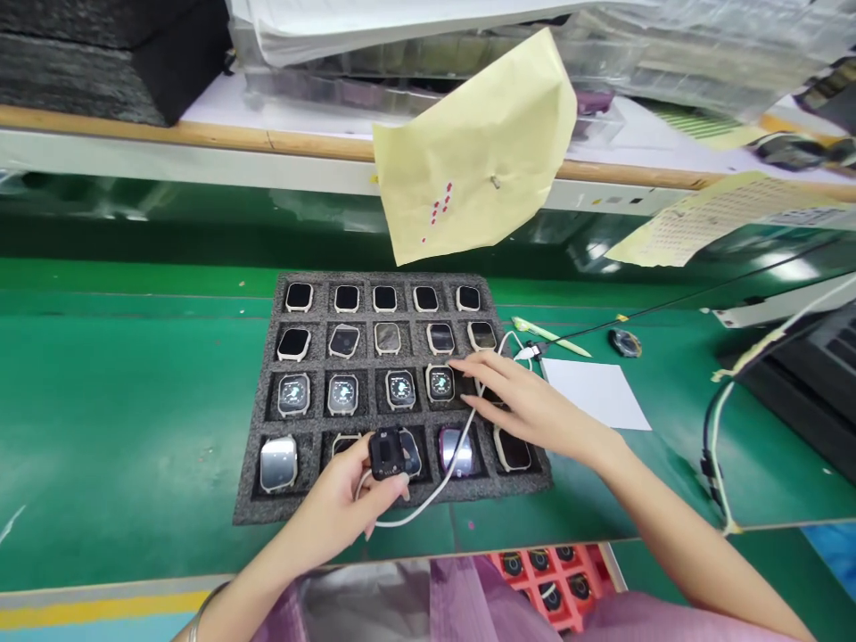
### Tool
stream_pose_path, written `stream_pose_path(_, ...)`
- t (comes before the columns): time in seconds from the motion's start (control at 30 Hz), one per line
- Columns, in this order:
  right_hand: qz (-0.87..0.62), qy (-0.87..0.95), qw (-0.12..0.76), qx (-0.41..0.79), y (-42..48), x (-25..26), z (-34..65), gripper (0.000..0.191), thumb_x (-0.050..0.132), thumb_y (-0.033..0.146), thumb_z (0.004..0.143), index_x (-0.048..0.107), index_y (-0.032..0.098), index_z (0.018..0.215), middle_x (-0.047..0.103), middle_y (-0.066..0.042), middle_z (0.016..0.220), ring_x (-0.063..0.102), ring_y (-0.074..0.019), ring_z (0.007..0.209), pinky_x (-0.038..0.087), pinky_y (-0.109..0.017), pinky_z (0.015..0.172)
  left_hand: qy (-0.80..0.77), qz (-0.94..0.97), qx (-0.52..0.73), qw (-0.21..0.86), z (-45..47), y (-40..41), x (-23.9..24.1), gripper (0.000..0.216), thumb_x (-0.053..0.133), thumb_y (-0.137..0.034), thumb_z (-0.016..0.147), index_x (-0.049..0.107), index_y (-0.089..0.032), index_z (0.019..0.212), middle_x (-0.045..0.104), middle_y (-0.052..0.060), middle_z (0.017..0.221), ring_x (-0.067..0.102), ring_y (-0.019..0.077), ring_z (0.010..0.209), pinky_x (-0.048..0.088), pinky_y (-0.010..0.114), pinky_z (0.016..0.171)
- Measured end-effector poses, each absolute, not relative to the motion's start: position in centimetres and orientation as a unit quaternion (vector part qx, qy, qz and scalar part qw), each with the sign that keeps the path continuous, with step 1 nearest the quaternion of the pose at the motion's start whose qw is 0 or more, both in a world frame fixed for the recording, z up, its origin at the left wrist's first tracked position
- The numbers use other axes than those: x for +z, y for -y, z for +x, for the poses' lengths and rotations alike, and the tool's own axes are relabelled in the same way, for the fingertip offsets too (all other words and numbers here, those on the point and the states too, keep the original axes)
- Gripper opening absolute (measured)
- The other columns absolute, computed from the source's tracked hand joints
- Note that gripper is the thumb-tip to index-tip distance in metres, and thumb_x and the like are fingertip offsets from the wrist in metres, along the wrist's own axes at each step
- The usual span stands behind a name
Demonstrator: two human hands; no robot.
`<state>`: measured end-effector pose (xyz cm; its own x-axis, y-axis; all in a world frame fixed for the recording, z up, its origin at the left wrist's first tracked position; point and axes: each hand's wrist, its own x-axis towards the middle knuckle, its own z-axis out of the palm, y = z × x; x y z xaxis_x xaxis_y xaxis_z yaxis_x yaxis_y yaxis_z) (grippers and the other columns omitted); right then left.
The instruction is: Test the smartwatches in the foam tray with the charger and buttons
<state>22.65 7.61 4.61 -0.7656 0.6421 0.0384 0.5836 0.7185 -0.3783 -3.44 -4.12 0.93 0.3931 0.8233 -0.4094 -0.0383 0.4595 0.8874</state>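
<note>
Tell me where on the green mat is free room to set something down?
Widest patch: green mat left of the foam tray. Smaller: right of the white paper sheet. Crowded: the tray's lower right, with left hand, right hand, white cable among watches.

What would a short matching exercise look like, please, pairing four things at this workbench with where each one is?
Things:
1. Black square module
2. White paper sheet
3. Creased yellow paper
4. Red tray

Places:
A. Below the near edge of the green mat
B. Held in the left hand
C. Above the mat, beyond the foam tray
D. Flat on the mat, right of the foam tray

Pairs: 1-B, 2-D, 3-C, 4-A
</note>
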Motion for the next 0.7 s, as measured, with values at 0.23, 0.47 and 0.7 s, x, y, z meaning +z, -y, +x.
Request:
stream_pose_path(0.23,-0.42,0.898,0.052,0.117,-7.1,4.6,26.2,0.03,0.044,0.027,0.099,0.06,0.013,0.12,0.061,-0.012,0.096,0.065,-0.0243,0.076,0.054,-0.037,0.067,-0.472,0.411,0.306,0.718,-2.9,4.3,2.1,0.031,0.06,-0.043,0.088,0.057,-0.016,0.103,0.066,0.004,0.081,0.042,0.0045,0.046,0.033,0.016,0.039)
stream_pose_path(0.47,-0.419,0.901,-0.049,0.104,-7.8,5.1,26.5,0.036,0.063,0.031,0.091,0.058,0.013,0.122,0.065,-0.01,0.1,0.069,-0.0233,0.077,0.054,-0.032,0.065,-0.429,0.397,0.312,0.749,-0.1,4.0,1.8,0.028,0.062,-0.036,0.088,0.053,-0.016,0.106,0.066,0.005,0.091,0.048,0.0064,0.055,0.04,0.016,0.044)
stream_pose_path(0.7,-0.429,0.902,0.022,0.05,-7.8,5.1,25.3,0.025,0.069,0.031,0.084,0.066,0.011,0.098,0.059,-0.012,0.098,0.063,-0.0213,0.065,0.05,-0.033,0.056,-0.408,0.357,0.321,0.777,0.7,3.2,1.0,0.032,0.073,-0.021,0.076,0.056,-0.014,0.102,0.068,0.01,0.101,0.061,0.0118,0.071,0.05,0.022,0.058)
